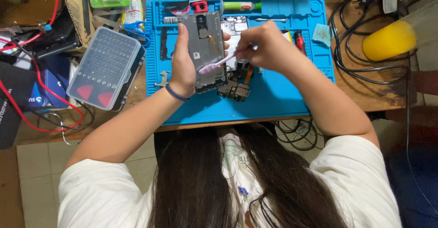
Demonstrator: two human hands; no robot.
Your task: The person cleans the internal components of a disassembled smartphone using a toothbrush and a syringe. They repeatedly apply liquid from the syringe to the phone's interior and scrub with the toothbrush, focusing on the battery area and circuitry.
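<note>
The left hand's fingers (pixel 182 36) are clamped round an opened grey phone frame (pixel 204 50), held upright above the blue mat (pixel 273 100) on the worktop (pixel 360 95) so that the pink brush (pixel 218 64), pinched in the right hand (pixel 264 47), can reach its inner face, loose circuit boards (pixel 235 90) lying just beneath.

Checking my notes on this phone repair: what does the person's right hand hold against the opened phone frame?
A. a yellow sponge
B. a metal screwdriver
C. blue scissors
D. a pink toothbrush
D: the right hand holds a pink toothbrush with its head on the grey phone frame, which the left hand grips upright over the blue mat.
</note>
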